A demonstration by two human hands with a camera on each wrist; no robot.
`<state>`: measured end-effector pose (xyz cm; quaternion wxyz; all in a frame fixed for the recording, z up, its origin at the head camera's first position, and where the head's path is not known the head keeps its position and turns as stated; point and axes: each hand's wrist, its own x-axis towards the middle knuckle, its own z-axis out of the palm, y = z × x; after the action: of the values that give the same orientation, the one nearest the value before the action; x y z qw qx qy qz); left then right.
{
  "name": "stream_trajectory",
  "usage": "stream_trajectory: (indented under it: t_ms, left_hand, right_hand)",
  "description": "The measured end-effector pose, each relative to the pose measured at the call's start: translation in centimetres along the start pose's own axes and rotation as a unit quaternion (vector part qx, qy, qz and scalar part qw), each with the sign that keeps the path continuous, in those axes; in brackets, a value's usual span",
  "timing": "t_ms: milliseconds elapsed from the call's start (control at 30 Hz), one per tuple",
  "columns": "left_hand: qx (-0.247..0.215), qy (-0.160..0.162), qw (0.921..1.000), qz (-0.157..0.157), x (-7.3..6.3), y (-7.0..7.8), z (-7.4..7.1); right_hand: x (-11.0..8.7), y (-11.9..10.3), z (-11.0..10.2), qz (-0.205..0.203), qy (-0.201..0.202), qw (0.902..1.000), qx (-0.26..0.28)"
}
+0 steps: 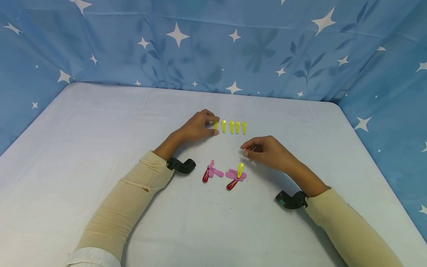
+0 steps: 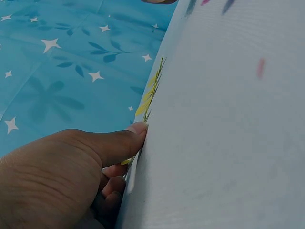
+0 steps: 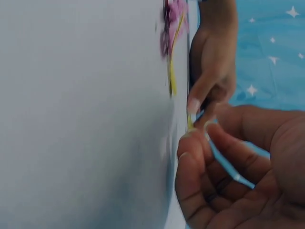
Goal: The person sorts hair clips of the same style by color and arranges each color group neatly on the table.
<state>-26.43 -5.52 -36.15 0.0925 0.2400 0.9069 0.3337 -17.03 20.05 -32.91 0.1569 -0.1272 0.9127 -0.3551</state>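
Observation:
At the left end of a row of yellow snap hair clips [image 1: 231, 127], my left hand [image 1: 199, 126] pinches the outermost yellow hair clip [image 1: 215, 125] between thumb and fingers, right at the tabletop. In the left wrist view the left thumb covers much of that clip. My right hand [image 1: 268, 152] hovers to the right, below the row, its fingers loosely curled with nothing between them. Nearer me lie two small piles: pink hair clips [image 1: 217, 172] with a red one [image 1: 205, 175], and more pink clips [image 1: 231, 175] with a red clip [image 1: 231, 185] and a yellow clip [image 1: 240, 170] on top.
A white cloth covers the table [image 1: 133, 111]. Behind it and along its right side hangs a blue curtain [image 1: 207, 48] with white stars. Black wrist cameras [image 1: 181, 165] are strapped to both forearms.

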Motion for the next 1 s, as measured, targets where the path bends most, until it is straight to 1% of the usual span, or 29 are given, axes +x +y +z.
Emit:
stream_trajectory:
  t_ms: [100,300,433,533,767,1000]
  left_hand:
    - [0.003,0.001,1.0,-0.002,0.0,0.0,0.0]
    - [0.0,0.002,1.0,-0.007,0.0,0.0,0.1]
    - [-0.002,0.002,1.0,-0.004,0.0,0.0,0.1]
    - [-0.003,0.003,1.0,-0.005,0.0,-0.1,0.1]
    - [-0.003,0.003,1.0,-0.008,-0.1,0.0,0.1]
    - [-0.002,0.005,1.0,-0.008,0.0,0.0,0.1]
  right_hand:
    - [-0.5,-0.2,0.4,0.003,-0.009,1.0,-0.003]
    - [-1.3,-0.9,1.1,-0.008,-0.033,0.9994,-0.009]
    - [-1.8,-1.4,1.5,-0.014,-0.048,0.9987,-0.013]
    - [-2.1,-1.7,1.8,-0.016,-0.042,0.9987,-0.025]
    - [-2.3,-1.9,2.1,0.004,-0.012,0.9983,-0.057]
    - [-2.2,-1.8,2.4,0.0,-0.009,0.9952,-0.097]
